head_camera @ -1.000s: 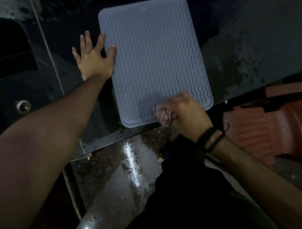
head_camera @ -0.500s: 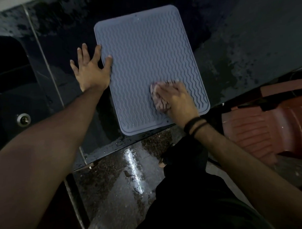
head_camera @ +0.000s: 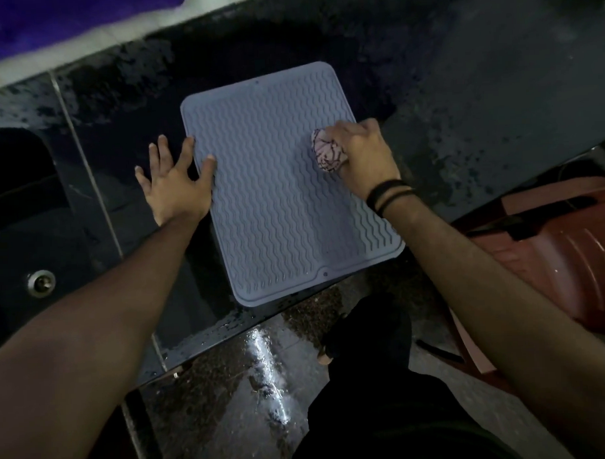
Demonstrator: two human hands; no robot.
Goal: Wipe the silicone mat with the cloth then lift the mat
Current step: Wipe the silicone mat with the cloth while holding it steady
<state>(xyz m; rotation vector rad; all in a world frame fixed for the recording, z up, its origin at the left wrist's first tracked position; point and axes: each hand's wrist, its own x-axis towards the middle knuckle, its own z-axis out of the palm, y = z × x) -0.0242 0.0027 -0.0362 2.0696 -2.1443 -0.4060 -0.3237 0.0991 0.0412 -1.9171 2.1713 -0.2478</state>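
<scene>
A gray rectangular mat (head_camera: 286, 195) with wavy ridges lies on a dark wet desk (head_camera: 478, 103), left hand (head_camera: 174, 185) spread flat at its edge, right hand (head_camera: 363, 155) clutching a balled patterned cloth (head_camera: 327, 153).

No readable txt, labels, brands or nos. anywhere; mat (head_camera: 283, 202) shows only wavy ridges.

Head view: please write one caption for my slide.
Right hand wipes silicone mat with bunched cloth; left hand steadies its edge.
</scene>
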